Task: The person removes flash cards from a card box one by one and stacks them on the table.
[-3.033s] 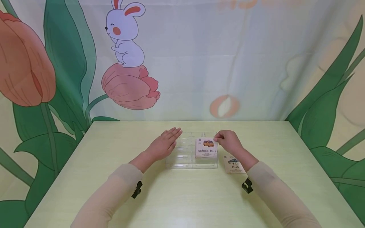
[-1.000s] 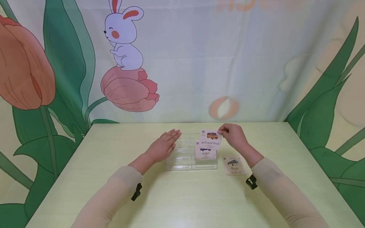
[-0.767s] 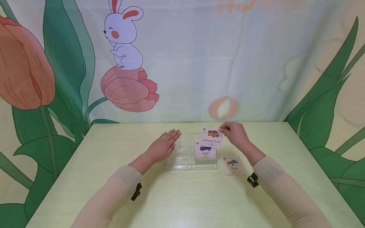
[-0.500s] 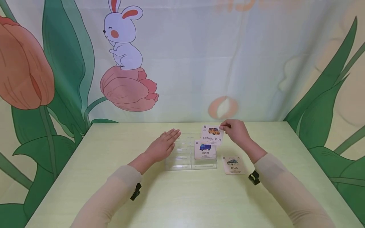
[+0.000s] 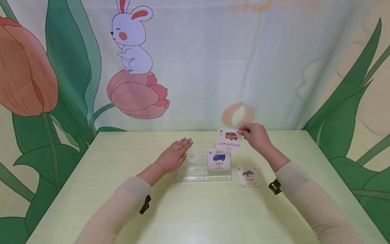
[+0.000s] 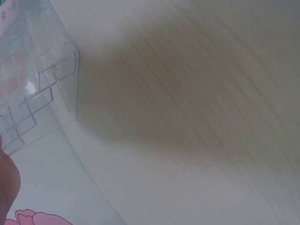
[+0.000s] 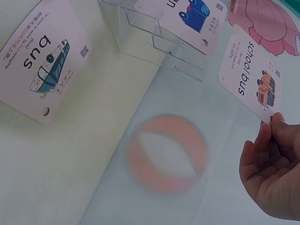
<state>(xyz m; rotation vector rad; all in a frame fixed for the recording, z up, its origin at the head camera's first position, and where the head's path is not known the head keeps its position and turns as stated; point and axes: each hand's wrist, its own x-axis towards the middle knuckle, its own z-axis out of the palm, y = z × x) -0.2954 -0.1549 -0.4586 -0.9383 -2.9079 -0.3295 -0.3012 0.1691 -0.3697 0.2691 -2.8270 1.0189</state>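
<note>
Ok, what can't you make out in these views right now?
- Small print on the school bus card, van card and bus card: too small in the head view.
- Cards behind the van card in the clear holder: hidden by it.
- Left hand: left wrist view shows only a sliver at the frame edge.
- "van" word: cut off at the right wrist view's top edge.

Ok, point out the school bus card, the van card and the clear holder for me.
school bus card [image 5: 229, 140], head view, middle of its face, above the printed words.
van card [image 5: 219, 160], head view, centre of the card, below the blue van.
clear holder [image 5: 190, 165], head view, its bare left half.
</note>
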